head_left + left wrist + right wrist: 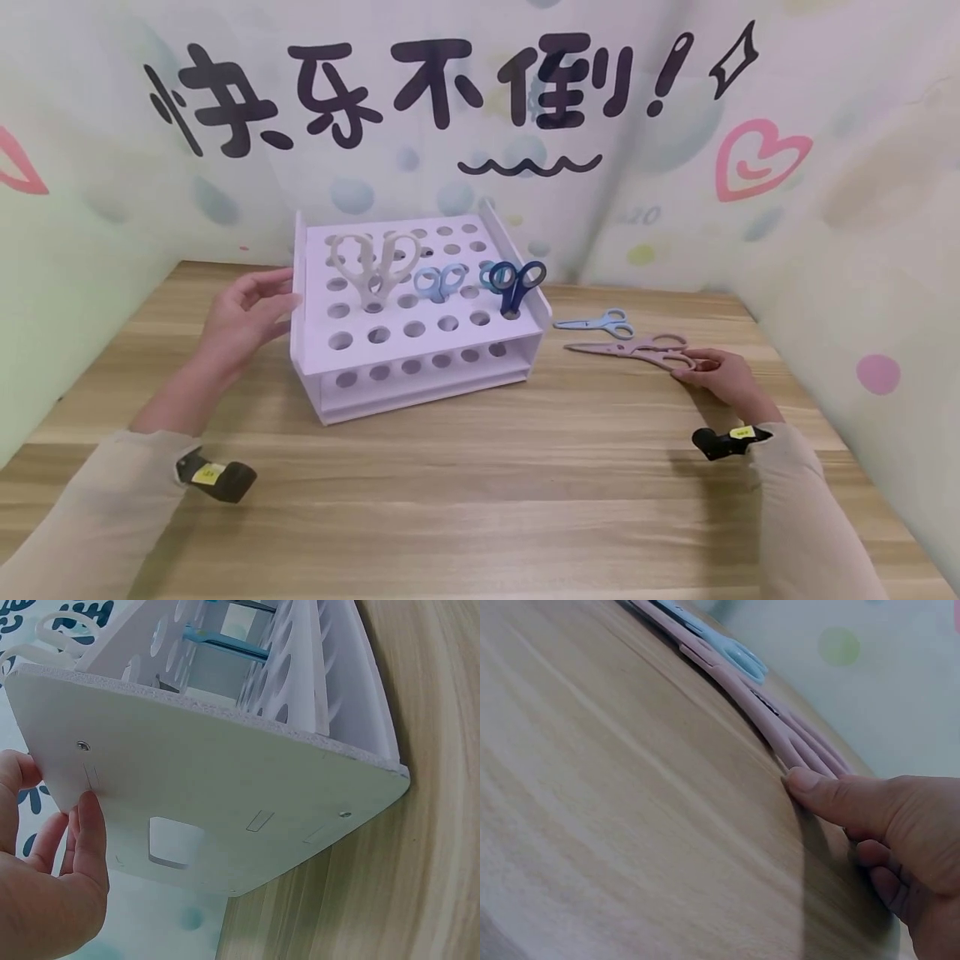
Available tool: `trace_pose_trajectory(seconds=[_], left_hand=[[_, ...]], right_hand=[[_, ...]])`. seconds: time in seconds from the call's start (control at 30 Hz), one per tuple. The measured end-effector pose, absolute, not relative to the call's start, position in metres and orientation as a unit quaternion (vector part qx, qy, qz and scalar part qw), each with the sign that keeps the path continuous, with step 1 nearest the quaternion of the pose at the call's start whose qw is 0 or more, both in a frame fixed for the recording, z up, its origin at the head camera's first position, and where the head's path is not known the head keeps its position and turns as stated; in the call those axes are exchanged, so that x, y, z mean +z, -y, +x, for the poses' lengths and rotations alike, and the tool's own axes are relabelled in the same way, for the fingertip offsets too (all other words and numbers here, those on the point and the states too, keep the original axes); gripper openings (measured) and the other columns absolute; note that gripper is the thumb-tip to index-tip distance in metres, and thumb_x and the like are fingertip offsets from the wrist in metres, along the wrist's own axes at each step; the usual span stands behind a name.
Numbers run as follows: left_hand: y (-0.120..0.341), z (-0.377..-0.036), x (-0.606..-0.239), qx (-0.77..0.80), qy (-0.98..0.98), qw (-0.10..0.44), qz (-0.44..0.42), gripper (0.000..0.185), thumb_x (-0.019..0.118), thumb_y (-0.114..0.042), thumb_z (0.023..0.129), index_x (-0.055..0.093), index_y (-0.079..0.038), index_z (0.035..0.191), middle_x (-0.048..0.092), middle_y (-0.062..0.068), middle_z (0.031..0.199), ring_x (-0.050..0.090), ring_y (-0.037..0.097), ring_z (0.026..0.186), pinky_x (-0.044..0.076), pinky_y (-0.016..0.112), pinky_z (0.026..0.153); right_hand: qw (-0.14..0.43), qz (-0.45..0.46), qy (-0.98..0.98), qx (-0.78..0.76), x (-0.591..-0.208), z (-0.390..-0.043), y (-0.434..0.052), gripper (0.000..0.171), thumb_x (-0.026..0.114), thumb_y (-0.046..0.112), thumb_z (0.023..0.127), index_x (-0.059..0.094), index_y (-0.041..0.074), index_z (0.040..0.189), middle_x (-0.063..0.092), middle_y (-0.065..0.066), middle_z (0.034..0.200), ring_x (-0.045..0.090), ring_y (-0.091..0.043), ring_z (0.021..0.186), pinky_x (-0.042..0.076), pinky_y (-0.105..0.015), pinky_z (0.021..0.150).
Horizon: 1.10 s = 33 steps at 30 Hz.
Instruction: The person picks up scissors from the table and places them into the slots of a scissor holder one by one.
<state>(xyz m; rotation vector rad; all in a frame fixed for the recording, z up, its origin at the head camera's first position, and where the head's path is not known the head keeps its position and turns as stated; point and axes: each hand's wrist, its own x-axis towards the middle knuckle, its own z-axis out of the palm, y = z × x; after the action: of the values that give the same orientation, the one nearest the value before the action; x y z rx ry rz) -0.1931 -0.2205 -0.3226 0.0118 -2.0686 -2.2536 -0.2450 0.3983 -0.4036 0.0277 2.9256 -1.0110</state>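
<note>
A white rack (pixel 431 325) with rows of round holes stands on the table. My left hand (pixel 243 317) touches its left side panel (pixel 187 780) with the fingertips. Upright in the rack, handles up, are white scissors (pixel 375 283), light blue scissors (pixel 439 286) and dark blue scissors (pixel 513 292); teal handles (pixel 491 275) show partly behind the dark blue ones. My right hand (pixel 723 379) pinches a handle of the pink scissors (pixel 626 348), which lie on the table with blades pointing left. Its thumb (pixel 832 795) rests on the handle. The fingers beneath are partly hidden.
Small light blue scissors (pixel 600 322) lie just behind the pink ones, right of the rack. A printed cloth (pixel 420 183) with large characters hangs behind the wooden table (pixel 480 500). Each wrist carries a black camera (pixel 217 477).
</note>
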Motion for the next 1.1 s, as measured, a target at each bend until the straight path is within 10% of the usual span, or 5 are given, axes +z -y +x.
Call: trace_pose_trajectory(seconds=[0.87,1.1], left_hand=[[0.219,-0.193,-0.325,-0.741,0.671,0.04,0.004,0.026,0.063,-0.008,0.086,0.056,-0.02,0.108,0.046,0.0,0.103,0.052,0.005,0.089,0.053,0.013,0.073],[0.219,-0.193,-0.326,-0.75,0.66,0.043,-0.003,0.025,0.064,-0.008,0.086,0.057,-0.019,0.107,0.047,0.0,0.103,0.053,0.004,0.087,0.053,0.014,0.072]], right_hand=[[0.07,-0.031,-0.883,-0.463,-0.385,-0.233,-0.41,0.047,0.069,0.007,0.082,0.042,-0.015,0.114,0.057,0.01,0.072,0.052,-0.001,0.066,0.047,-0.015,0.058],[0.067,-0.06,-0.852,-0.515,-0.374,-0.231,-0.413,0.028,0.064,0.001,0.084,0.054,0.001,0.11,0.061,0.008,0.077,0.057,-0.001,0.072,0.053,-0.016,0.064]])
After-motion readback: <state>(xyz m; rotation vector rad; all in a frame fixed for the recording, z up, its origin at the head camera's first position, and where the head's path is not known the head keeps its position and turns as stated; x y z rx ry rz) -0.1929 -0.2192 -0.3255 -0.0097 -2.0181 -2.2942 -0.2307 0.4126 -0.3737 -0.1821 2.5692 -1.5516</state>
